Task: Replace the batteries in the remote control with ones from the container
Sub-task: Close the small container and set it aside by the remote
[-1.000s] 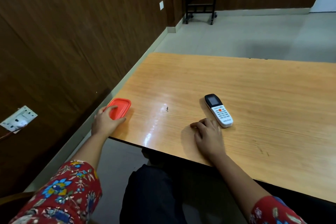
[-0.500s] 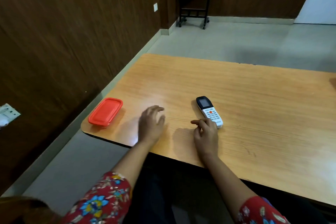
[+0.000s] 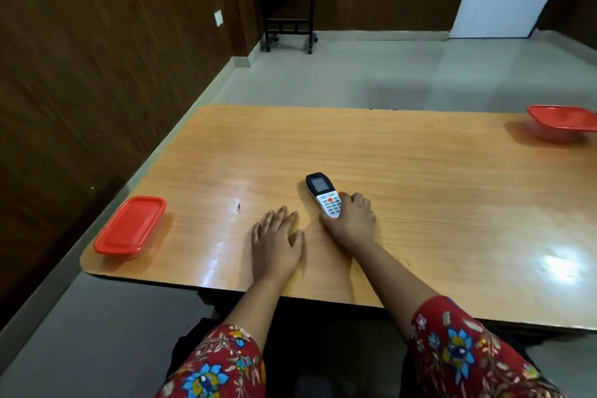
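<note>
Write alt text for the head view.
A person's right hand closes on a remote control on a wooden table; the left hand rests flat alongside. Red containers sit at the near-left corner and far right.

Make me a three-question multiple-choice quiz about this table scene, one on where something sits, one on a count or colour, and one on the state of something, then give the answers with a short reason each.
1. Where is the remote control?
A. Near the middle of the table, under the right hand
B. On the floor
C. On top of the red-lidded container at the left corner

2. How many red-lidded containers are on the table?
A. None
B. Two
C. Four

3. What state is the left hand in?
A. Gripping a battery
B. Lifting a lid
C. Empty, flat on the table

Answers:
1 A, the right hand wraps the remote's lower end on the tabletop.
2 B, one container sits at the near left corner and another container at the far right edge.
3 C, its fingers are spread with nothing in them.
</note>
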